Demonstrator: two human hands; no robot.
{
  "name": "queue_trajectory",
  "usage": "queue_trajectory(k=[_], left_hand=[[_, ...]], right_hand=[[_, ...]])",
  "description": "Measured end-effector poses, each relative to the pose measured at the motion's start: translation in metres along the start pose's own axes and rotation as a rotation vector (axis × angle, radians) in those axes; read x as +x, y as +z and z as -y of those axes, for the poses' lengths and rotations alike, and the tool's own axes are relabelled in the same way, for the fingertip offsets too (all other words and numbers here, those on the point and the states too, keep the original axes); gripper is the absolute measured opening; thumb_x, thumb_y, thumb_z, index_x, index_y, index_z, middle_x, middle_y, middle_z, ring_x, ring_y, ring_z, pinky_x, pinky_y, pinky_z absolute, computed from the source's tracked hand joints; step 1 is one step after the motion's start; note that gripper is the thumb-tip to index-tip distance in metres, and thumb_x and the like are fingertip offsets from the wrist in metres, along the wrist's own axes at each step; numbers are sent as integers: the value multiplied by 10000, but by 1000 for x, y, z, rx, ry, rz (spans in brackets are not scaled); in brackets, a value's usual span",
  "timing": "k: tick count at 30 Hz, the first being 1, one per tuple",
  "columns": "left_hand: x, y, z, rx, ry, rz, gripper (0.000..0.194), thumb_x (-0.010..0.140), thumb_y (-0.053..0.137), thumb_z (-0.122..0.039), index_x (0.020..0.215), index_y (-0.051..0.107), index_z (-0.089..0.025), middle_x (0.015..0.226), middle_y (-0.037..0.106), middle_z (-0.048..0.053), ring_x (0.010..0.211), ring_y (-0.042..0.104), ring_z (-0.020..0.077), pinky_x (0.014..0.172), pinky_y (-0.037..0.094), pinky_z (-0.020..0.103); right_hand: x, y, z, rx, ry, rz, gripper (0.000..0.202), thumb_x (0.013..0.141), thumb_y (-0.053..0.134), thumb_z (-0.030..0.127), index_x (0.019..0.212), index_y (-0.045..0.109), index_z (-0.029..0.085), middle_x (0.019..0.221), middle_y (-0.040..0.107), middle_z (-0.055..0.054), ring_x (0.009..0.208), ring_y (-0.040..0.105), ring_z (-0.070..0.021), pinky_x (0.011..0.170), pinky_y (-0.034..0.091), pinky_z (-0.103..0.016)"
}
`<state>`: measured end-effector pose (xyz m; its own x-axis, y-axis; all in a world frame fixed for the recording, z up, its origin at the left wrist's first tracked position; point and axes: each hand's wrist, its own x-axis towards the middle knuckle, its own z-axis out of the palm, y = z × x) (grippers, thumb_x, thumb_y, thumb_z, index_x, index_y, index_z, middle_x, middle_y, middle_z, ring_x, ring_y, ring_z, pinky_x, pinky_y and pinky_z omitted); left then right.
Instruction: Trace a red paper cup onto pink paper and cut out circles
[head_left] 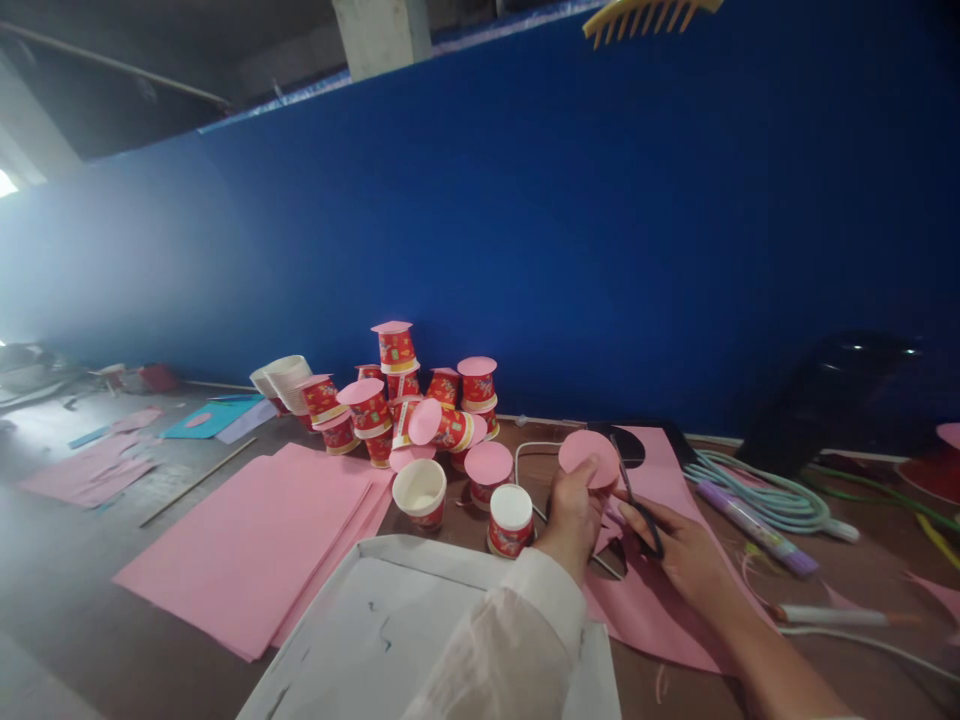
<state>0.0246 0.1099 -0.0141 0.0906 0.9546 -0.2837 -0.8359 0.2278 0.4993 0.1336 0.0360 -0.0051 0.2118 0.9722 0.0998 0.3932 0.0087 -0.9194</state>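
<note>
My left hand (576, 515) pinches a round pink paper disc (589, 457) by its lower edge. In my right hand (667, 545) is a pair of black-handled scissors (628, 480), with the blades upright beside the disc's right edge. Below the disc, pink paper scraps (609, 525) hang near both hands. A large pink sheet (660, 600) lies under the hands. Left of my left hand stand a red paper cup topped with a pink disc (489, 464), an upside-down red cup (511, 520) and an upright open cup (420, 493).
Several red cups with pink discs (367, 405) are stacked by the blue partition (480, 220). Pink sheets (247, 540) lie left, a white board (420, 640) in front. A coiled cable (757, 490), a purple tube (757, 528) and a white pen-like tool (832, 615) lie right.
</note>
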Motion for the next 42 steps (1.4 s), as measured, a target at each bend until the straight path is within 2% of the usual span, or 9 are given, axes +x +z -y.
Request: queue_trajectory(k=[8,11,14,17,22,29,34,37,42], left_hand=[[2,-2,1,15,-17,20,349,608,874,-259,864,671,-137,826,730,94,693,691,188,635,545,288],[1,-1,0,4,-14,5,346,608,878,-243,860,662,-148,845,727,87,717,694,186,665,549,291],[-2,0,-3,7,-15,-19,322,622,877,-223,842,650,-164,839,713,61,718,680,166,701,544,285],[-5,2,-6,40,-20,-35,289,640,860,-219,837,659,-154,811,698,53,693,657,159,692,525,285],[-7,4,-8,55,-19,-45,232,630,813,-198,827,699,-154,815,715,61,734,661,172,697,511,281],[-6,2,-6,59,-1,10,326,521,881,-265,756,683,-158,736,675,31,643,596,132,628,447,252],[-1,-1,-5,69,-9,11,331,514,901,-264,711,653,-165,695,644,10,641,581,125,646,450,252],[1,-2,-5,63,-15,3,334,521,906,-243,718,650,-160,705,651,13,645,587,121,642,452,247],[0,2,-5,55,-18,-24,334,542,897,-228,762,655,-158,749,683,20,634,603,120,598,441,235]], right_hand=[[1,2,-8,-44,28,27,544,823,666,588,1169,828,200,868,817,-92,794,766,-281,739,627,-342],[0,3,-7,-17,48,18,590,801,685,619,1180,821,188,909,820,-99,838,766,-295,725,622,-351],[-1,3,-6,29,63,7,575,811,694,601,1199,815,194,960,822,-107,849,765,-293,725,623,-354],[-1,2,-6,46,55,26,541,829,686,559,1207,814,194,898,817,-110,766,755,-277,688,622,-352],[2,0,-8,58,10,40,471,783,736,485,1134,838,188,858,810,-98,777,753,-273,686,623,-337],[2,3,-5,113,111,7,568,718,773,541,1171,827,201,1077,820,-112,975,763,-302,772,628,-331],[1,4,-4,97,134,15,645,726,740,615,1207,811,192,1009,818,-107,881,748,-285,752,614,-352],[2,3,-8,97,140,7,608,714,763,595,1176,822,203,996,814,-97,884,738,-274,769,604,-343],[0,1,-8,231,183,6,564,676,844,499,1155,823,202,883,789,-80,760,713,-246,659,583,-316]])
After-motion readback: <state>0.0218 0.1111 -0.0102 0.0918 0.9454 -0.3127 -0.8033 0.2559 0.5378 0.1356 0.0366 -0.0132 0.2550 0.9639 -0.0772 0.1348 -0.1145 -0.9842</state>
